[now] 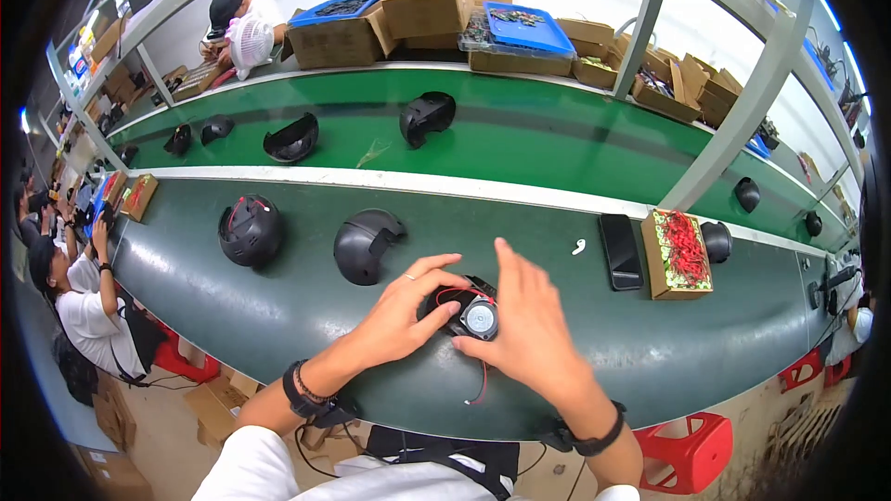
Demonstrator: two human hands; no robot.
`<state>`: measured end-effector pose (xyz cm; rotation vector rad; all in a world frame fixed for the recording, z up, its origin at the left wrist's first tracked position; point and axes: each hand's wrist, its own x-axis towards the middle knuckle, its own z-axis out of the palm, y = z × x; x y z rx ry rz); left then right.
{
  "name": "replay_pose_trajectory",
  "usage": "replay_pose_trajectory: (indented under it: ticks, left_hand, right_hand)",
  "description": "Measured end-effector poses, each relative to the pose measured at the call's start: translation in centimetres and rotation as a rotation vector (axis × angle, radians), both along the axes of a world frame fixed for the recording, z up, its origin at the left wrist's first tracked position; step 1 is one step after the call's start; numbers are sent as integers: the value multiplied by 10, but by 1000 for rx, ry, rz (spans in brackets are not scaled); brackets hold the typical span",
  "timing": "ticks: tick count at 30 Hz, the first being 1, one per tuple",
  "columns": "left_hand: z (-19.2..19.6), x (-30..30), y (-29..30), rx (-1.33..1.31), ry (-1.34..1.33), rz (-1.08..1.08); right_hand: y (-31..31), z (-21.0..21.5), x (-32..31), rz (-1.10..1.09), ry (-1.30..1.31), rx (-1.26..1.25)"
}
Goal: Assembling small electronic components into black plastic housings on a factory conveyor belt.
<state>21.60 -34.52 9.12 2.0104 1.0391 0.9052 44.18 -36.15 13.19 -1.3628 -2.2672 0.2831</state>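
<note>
Near the table's front edge, a small black plastic shell (437,301) holds a round silver-faced speaker (480,318). A thin red wire (453,291) curves over it, and a loose wire end hangs down the near side. My left hand (405,314) is closed round the shell's left side, its thumb beside the speaker. My right hand (524,325) is at the other side, fingers stretched out past the shell and thumb by the speaker's near edge. The hands hide part of the shell. Beyond them lie a black helmet-like shell (365,246) and another (252,230) with a red wire.
At right are a black phone (620,252), a white earbud (579,247) and a carton of red wired parts (677,260). Behind runs a green conveyor (538,134) carrying several black shells. Metal posts (719,144) frame it. A red stool (689,453) stands at lower right; people work at left.
</note>
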Motion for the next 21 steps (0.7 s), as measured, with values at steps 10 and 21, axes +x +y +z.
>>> replay_pose_trajectory:
  ticks: [10,21]
  left_hand:
    - [10,-7,-43,-306,-60,434]
    - [24,-3,-53,151,476,236]
  right_hand:
    - [-21,-8,-24,-51,11,-249]
    - [-34,-33,-44,-109,-100,172]
